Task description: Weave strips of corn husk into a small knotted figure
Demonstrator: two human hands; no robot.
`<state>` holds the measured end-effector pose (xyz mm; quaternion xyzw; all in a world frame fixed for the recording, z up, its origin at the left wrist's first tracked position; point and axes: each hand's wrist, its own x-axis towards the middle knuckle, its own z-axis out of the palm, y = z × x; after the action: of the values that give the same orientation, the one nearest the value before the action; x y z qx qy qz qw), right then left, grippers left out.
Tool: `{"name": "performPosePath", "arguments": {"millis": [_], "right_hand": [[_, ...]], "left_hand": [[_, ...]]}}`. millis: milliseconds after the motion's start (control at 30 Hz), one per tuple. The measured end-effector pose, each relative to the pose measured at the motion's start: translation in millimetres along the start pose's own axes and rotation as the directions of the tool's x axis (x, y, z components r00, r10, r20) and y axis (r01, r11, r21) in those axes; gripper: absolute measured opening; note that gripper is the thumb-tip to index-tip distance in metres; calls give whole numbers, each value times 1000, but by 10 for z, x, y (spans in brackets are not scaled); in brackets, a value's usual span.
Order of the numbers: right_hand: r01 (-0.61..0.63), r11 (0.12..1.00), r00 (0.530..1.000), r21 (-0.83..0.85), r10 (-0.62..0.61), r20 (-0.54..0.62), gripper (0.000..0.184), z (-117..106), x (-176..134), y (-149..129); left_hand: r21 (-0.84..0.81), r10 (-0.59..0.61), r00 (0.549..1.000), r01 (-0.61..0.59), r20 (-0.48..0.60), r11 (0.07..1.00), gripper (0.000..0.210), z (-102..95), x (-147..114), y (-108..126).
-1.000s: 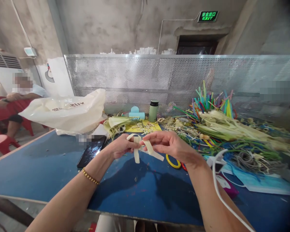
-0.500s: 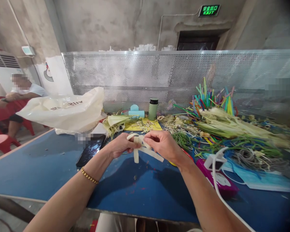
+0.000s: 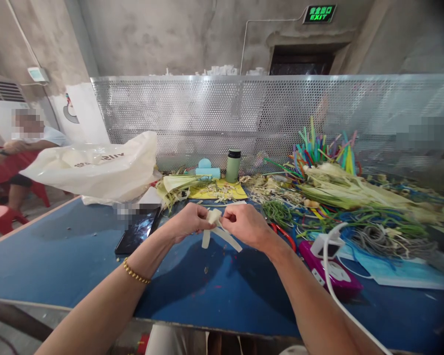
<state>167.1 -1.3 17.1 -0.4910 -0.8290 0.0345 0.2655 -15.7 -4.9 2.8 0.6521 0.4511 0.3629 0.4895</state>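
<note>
Pale, flat woven strips (image 3: 213, 217) are folded over one another between my two hands, above the blue table. My left hand (image 3: 189, 220) pinches the folded part from the left, thumb against fingers. From the right, my right hand (image 3: 243, 222) grips the strips with curled fingers. Two loose ends hang down below, one nearly straight and one slanting to the right. Exactly how the strips cross is hidden by my fingertips. Behind my right hand lies a pair of red-handled scissors or pliers (image 3: 286, 237), partly covered.
On the blue table (image 3: 77, 256) lie a black phone or tablet (image 3: 138, 229), a white plastic bag (image 3: 96, 170), a green bottle (image 3: 233, 166), a purple power strip (image 3: 331, 271) with a white cable, and heaps of pale husks (image 3: 355, 190). A person (image 3: 33, 143) sits at far left.
The folded strips have been drawn tighter between my fingers, and the loop on top has become smaller. My right hand has turned a little, with more of the red handle showing beside it.
</note>
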Motion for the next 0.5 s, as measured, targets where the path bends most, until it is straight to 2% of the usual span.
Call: {"name": "performPosePath", "arguments": {"millis": [200, 333, 500], "right_hand": [[34, 993, 996, 113, -43, 72, 24, -20, -3, 5], [24, 996, 998, 81, -29, 61, 29, -31, -22, 15], [96, 994, 994, 43, -98, 45, 33, -1, -40, -16]], "left_hand": [[35, 15, 1000, -15, 12, 999, 12, 10, -6, -22], [100, 64, 997, -69, 53, 993, 15, -2, -20, -32], [149, 65, 986, -88, 151, 985, 15, -4, -54, 19]]}}
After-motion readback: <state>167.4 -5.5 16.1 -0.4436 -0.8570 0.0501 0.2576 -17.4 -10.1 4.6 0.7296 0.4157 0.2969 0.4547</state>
